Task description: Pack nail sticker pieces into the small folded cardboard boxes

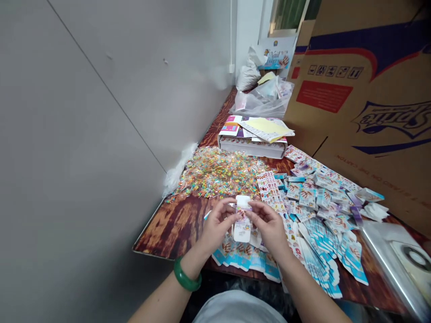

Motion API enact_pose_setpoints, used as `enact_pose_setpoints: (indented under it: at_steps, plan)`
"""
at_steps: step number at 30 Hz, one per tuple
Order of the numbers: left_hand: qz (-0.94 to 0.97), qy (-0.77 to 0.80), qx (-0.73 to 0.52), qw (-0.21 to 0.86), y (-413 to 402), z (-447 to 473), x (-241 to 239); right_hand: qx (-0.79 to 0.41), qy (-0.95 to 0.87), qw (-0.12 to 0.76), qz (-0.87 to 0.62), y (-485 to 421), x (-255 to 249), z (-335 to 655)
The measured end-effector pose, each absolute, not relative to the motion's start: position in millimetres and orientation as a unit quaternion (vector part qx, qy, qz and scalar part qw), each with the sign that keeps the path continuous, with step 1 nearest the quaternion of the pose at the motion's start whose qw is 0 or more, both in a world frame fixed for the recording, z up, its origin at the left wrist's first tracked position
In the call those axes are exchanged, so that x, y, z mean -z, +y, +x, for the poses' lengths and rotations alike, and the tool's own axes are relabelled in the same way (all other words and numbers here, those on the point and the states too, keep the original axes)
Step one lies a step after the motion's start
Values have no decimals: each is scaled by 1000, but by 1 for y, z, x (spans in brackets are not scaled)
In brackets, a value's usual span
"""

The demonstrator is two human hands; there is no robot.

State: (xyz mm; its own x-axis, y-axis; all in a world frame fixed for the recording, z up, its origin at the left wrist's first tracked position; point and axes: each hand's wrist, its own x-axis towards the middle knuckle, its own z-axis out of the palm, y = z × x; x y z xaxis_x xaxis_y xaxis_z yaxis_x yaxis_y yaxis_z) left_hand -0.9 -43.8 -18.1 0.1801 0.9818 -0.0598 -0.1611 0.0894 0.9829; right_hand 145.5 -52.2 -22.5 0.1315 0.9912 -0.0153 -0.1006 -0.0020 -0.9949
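Note:
Between my two hands is a small white and purple printed carton [243, 229], held upright with its white top flap raised. My left hand [220, 220] pinches its left edge, and my right hand [267, 220] grips the right edge, thumbs on the front panel. Under my hands, flat blue and white cartons [247, 260] lie fanned out along the table's front edge. A sticker sheet [271, 190] with rows of small pictures lies just beyond my right hand. Past my left hand spreads a heap of small clear packets with colourful bits [222, 172].
Made-up small boxes [308, 195] pile up at the right, with fanned flat cartons [319, 251] in front. A white box with papers on top [252, 147] stands behind the packets. Large brown cardboard cartons [370, 98] wall the right side; a grey wall [101, 157] borders the left.

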Motion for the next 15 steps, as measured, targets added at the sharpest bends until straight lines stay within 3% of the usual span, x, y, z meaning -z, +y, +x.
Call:
enact_pose_setpoints:
  at_steps: [9, 15]
  plan:
    - [508, 379, -413, 654, -41, -8, 15, -515, -447, 536, -498, -56, 16, 147]
    - [594, 438, -389, 552, -50, -7, 13, -484, -501, 496, -519, -54, 26, 149]
